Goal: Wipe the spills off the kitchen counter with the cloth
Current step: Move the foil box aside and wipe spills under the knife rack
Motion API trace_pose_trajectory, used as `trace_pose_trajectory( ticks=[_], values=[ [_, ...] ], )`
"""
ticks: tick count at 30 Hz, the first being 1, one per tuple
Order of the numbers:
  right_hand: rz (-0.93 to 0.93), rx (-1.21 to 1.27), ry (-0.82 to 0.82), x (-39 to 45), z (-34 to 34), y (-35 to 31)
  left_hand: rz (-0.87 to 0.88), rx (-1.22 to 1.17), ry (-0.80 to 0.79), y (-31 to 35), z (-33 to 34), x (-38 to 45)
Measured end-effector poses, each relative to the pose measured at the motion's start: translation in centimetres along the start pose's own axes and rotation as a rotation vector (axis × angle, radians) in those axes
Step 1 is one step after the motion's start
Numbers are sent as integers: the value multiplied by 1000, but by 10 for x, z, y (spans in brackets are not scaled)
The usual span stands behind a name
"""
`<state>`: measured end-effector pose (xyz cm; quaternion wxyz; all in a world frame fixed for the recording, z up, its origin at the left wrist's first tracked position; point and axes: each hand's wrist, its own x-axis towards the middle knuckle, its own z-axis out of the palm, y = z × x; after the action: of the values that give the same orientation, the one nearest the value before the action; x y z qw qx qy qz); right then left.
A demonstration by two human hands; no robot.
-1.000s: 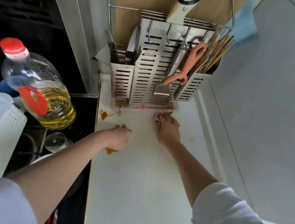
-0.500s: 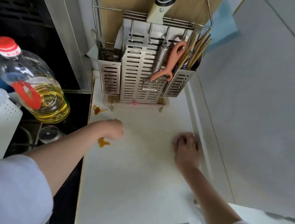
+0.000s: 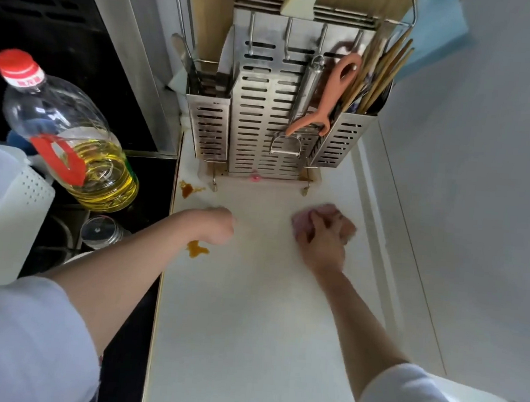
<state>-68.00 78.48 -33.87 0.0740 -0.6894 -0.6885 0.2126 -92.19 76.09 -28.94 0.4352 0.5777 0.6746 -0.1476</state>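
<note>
- White counter (image 3: 247, 326) runs from me to the metal rack (image 3: 273, 122) at its far end, and I judge the wiping is mid-way: the right side looks clean, while two orange spills sit on the left edge.
- Pink cloth (image 3: 303, 221) lies flat on the counter, right of centre, near the foot of the rack and well apart from both spills.
- Right hand (image 3: 323, 243) presses down on the cloth; my fingers (image 3: 317, 222) are bent and spread over it, bunching it under them, with cloth showing on either side.
- Left hand (image 3: 219, 225) rests on the counter between the two spills; the fingers look curled under in a loose fist, and I see nothing held in it, though the fingertips are hidden from me.
- Nearer spill (image 3: 197, 248) lies just beside my left wrist; the farther spill (image 3: 188, 189) sits by the rack's left foot.
- Next, I judge, the cloth must sweep left across the counter, and my left hand has to lift clear so both patches can be reached.
- Oil bottle (image 3: 69, 134) stands off the counter's left edge, near that sweep.
</note>
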Motion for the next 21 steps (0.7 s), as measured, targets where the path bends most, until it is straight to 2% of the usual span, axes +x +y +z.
trace_pose_trajectory(
  ticks=[3, 4, 5, 8, 11, 13, 15, 17, 18, 20, 21],
  values=[
    [-525, 5, -216, -49, 38, -36, 13, -86, 44, -6, 3, 2],
    [-623, -17, -259, -54, 44, -36, 16, -102, 51, -9, 5, 3],
    [-633, -15, -258, -48, 42, -35, 18, -97, 52, -12, 7, 4],
    [-421, -57, -115, -3, 31, -35, 1, -55, 40, -10, 8, 3],
    [-264, -138, -71, 29, 36, -62, -8, -73, 46, -7, 4, 7],
    [-361, -133, -40, 30, 54, -84, -5, -98, 64, -11, 1, 8],
    [-468, -69, -102, 19, 66, -85, 15, -122, 72, -13, 0, 2],
    [-574, -8, -160, -3, 62, -53, 38, -115, 29, -8, 0, -3],
    [-639, 6, -127, -12, 54, -30, 31, -116, 12, -5, 1, -5],
    [-602, 73, -19, -20, 25, 22, 31, -80, -2, -4, 2, -6],
    [-436, 156, 5, -21, 8, 42, 33, -45, -3, -3, 2, -7]
  ],
)
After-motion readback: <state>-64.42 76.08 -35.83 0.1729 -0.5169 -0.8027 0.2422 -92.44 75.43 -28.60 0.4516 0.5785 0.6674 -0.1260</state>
